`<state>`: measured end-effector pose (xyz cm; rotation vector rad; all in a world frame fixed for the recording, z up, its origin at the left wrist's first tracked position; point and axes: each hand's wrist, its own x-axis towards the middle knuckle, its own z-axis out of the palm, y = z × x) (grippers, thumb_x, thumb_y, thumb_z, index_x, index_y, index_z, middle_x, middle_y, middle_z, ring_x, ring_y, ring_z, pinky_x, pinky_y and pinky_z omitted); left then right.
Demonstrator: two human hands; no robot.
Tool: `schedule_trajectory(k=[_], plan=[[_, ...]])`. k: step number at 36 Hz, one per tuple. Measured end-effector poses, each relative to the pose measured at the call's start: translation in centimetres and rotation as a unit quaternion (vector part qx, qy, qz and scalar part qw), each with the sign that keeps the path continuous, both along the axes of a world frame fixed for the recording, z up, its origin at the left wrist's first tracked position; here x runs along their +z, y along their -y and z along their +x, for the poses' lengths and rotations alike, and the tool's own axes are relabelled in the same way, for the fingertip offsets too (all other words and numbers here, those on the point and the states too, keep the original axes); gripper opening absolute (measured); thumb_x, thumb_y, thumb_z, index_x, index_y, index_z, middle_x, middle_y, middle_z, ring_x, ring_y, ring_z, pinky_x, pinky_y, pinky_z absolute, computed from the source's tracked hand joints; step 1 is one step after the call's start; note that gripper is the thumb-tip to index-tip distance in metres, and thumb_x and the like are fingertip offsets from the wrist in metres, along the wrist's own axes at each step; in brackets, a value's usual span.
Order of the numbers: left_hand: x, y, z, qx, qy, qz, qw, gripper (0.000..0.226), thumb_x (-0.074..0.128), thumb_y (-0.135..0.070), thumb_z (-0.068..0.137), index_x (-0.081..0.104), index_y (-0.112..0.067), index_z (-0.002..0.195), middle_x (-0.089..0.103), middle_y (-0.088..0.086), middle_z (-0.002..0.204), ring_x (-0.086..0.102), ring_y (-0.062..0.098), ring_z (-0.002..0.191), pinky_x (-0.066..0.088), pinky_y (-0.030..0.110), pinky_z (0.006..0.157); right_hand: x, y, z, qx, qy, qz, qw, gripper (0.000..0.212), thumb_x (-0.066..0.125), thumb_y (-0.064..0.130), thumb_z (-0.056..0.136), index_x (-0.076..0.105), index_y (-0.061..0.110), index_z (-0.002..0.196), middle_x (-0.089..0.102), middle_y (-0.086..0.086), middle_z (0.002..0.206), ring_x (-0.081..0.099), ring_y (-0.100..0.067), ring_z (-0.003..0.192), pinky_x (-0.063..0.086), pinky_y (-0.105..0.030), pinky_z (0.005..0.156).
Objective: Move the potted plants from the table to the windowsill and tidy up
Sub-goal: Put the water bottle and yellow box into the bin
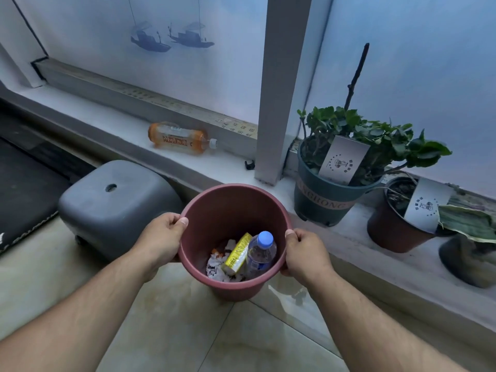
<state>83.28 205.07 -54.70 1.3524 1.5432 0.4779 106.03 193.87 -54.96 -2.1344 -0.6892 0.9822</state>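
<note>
Orange bottle [178, 138]: lies on its side on the windowsill [112, 122], centre-left of frame, cap pointing right, long axis running along the sill.
Bin [234, 237]: pink waste bucket, centre frame, already holding a clear bottle [261, 251], a yellow carton [239, 252] and crumpled paper.
Left hand [161, 237]: curls over the bin's left rim, thumb inside.
Right hand [304, 253]: clamps the right rim the same way.
Key relation: bottle sits up and left of the bin, so the left hand looks nearer.
Potted plants: green pot [326, 200] and brown pot [394, 226] stand on the sill at right.
</note>
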Motion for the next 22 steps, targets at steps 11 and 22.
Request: schedule_trajectory(k=[11, 22], plan=[[1.0, 0.3, 0.8, 0.002, -0.014, 0.027, 1.0, 0.031, 0.044, -0.029, 0.106, 0.068, -0.012, 0.098, 0.073, 0.021, 0.081, 0.068, 0.029, 0.063, 0.064, 0.05, 0.065, -0.9, -0.7, 0.7, -0.03, -0.01, -0.001, 0.999, 0.042, 0.042, 0.036, 0.103, 0.068, 0.014, 0.078, 0.073, -0.014, 0.072, 0.073, -0.039, 0.075, 0.063, -0.056, 0.074], [1.8, 1.3, 1.8, 0.045, -0.061, 0.094, 0.993, 0.055, 0.044, -0.045, 0.103, 0.043, -0.016, 0.149, 0.052, 0.01, 0.149, 0.051, 0.029, 0.135, 0.039, 0.045, 0.113, 1.3, 1.7, 2.5, -0.009, 0.078, 0.009, 0.997, 0.038, 0.047, 0.05, 0.1, 0.067, 0.021, 0.113, 0.072, -0.003, 0.111, 0.065, -0.024, 0.103, 0.048, -0.033, 0.086]])
